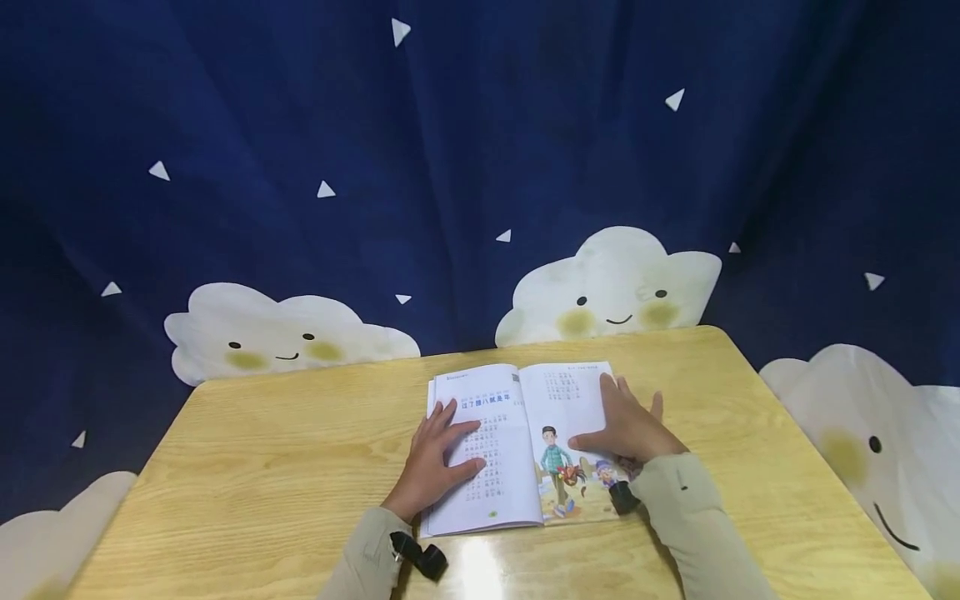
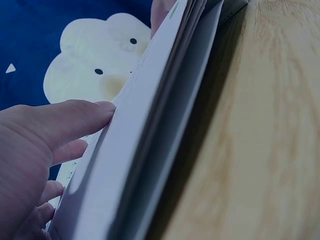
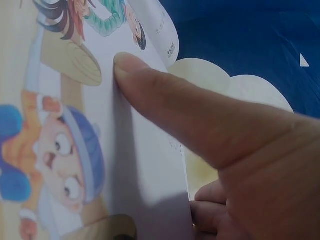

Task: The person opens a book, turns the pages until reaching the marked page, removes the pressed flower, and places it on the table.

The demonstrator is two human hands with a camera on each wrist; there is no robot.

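Observation:
An open book (image 1: 498,500) lies on the table, with printed text on its left page and a coloured drawing on its right page. The left hand (image 1: 431,467) rests spread on the left page, thumb and fingers apart; the left wrist view shows its thumb on the page (image 2: 120,150) near the book's lower edge. Across the right page's outer edge lies the right hand (image 1: 633,425), its thumb extended over the paper (image 3: 150,190) above the drawn figures. Its other fingers are partly hidden behind the page edge in the right wrist view.
The wooden table (image 1: 285,467) extends on both sides of the book. Behind it hangs a dark blue curtain (image 1: 450,167) with white triangles and smiling clouds. A black strap with a small device (image 1: 420,557) is on the left wrist, another (image 1: 624,497) by the right.

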